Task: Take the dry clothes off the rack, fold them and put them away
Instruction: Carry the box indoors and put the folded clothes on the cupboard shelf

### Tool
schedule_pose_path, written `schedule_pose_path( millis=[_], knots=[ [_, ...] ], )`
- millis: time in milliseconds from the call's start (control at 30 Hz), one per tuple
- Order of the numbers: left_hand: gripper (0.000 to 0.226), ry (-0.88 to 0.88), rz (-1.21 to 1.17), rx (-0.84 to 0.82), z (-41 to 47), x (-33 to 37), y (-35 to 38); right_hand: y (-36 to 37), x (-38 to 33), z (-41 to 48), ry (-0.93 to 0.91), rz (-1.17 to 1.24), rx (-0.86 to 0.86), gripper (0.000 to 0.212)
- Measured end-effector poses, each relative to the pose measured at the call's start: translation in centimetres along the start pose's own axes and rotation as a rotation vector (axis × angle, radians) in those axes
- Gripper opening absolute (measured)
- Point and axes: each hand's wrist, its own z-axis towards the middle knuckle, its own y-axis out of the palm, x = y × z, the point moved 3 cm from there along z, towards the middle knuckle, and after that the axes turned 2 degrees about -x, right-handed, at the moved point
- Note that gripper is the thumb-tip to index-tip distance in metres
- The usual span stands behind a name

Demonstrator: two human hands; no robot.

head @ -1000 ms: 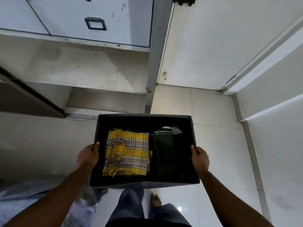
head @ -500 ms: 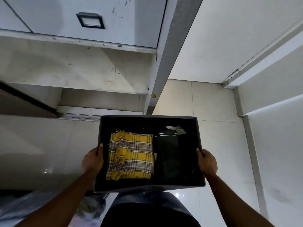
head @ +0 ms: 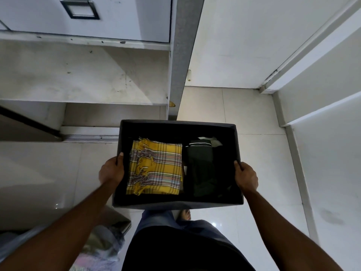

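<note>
Above pale tiles (head: 254, 153), left hand (head: 111, 172) and right hand (head: 246, 178) grip a dark box (head: 175, 205) of folded clothes (head: 156, 169).

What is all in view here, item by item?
box: one, dark, held above the floor, in front of the person
plaid cloth: one, yellow, folded, left half of the box
dark garment: one, dark green, folded, right half of the box
pale item: one, whitish, far right corner of the box, mostly hidden
drawer: one, white, top left, shut
handle: one, dark, on the drawer
shelf: one, off-white, under the drawer
door: one, white, top right
floor: pale tiles
bag: one, clear plastic, bottom left
foot: one, bare, below the box
left hand: grips the box's left wall
right hand: grips the box's right wall
</note>
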Motion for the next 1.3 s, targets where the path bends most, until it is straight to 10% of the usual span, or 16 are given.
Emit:
schedule_pose_path(
  millis=[333, 533, 733, 867, 1100, 1300],
  knots=[
    [0.038, 0.134, -0.071, 0.253, -4.3, 2.2, -0.6, -0.2, -3.9, -4.5, -0.313, 0.139, 0.286, 0.021],
    [0.063, 0.266, -0.011, -0.032, -5.9, 3.4, 1.5, 7.3, -10.9, -8.7, -0.564, 0.014, -0.276, 0.035],
    [0.103, -0.013, -0.217, -0.296, -1.9, 2.6, 2.9, 13.3, -17.1, -6.3, -0.143, 0.331, -0.488, 0.098],
    [0.075, -0.054, -0.282, -0.269, -0.1, 2.6, 3.2, 14.9, -17.2, -3.3, 0.079, 0.421, -0.474, 0.120],
    [0.049, 0.012, -0.483, -0.250, -1.3, 3.2, 3.0, 13.1, -16.7, -4.1, 0.088, 0.669, -0.591, 0.046],
    [0.051, 0.086, -0.683, -0.366, -3.9, 2.2, 2.7, 11.3, -13.8, -7.1, -0.078, 0.723, -0.779, 0.055]
  ],
)
